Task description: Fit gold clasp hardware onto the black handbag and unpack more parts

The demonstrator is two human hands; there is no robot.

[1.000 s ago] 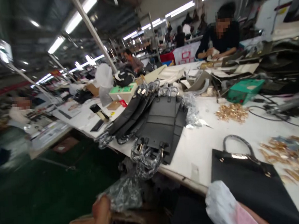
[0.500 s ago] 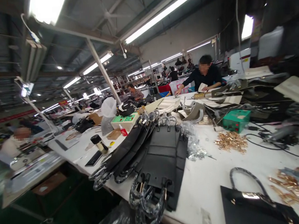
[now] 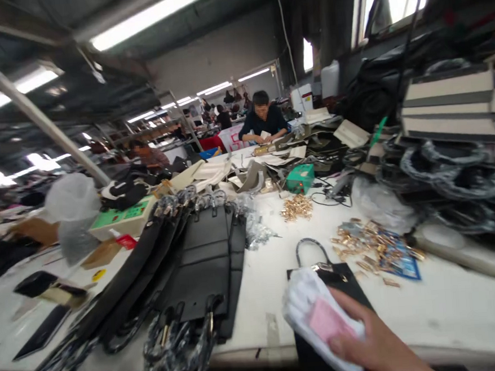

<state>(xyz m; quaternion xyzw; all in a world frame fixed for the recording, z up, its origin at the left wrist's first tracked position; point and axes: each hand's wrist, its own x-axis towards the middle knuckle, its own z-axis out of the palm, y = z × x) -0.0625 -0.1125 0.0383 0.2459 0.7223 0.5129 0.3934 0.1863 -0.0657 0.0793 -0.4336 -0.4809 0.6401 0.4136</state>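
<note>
My right hand point(image 3: 363, 335) reaches in from the lower right, its fingers closed around a white folded cloth bundle point(image 3: 300, 295) with a pink patch on it. Whether the bundle is a pair of gloves I cannot tell. Behind and partly beneath it, on the white table point(image 3: 263, 286), lies a black bag panel point(image 3: 351, 277) with a loop handle point(image 3: 308, 243). My left hand is out of view. To the left, black bag panels point(image 3: 202, 268) with plastic-wrapped handles are stacked, some handles hanging past the table edge.
Gold metal fittings point(image 3: 368, 245) and a smaller gold pile point(image 3: 296, 207) lie beyond the hand, near a green box point(image 3: 300, 178). A hammer-like tool point(image 3: 460, 258) lies right. Stacked panels point(image 3: 448, 109) rise behind it. A co-worker point(image 3: 264, 119) works at the far end.
My view has swung right, bringing the hammer-like tool and stacked panels into sight. My right hand has come into view holding the white cloth bundle.
</note>
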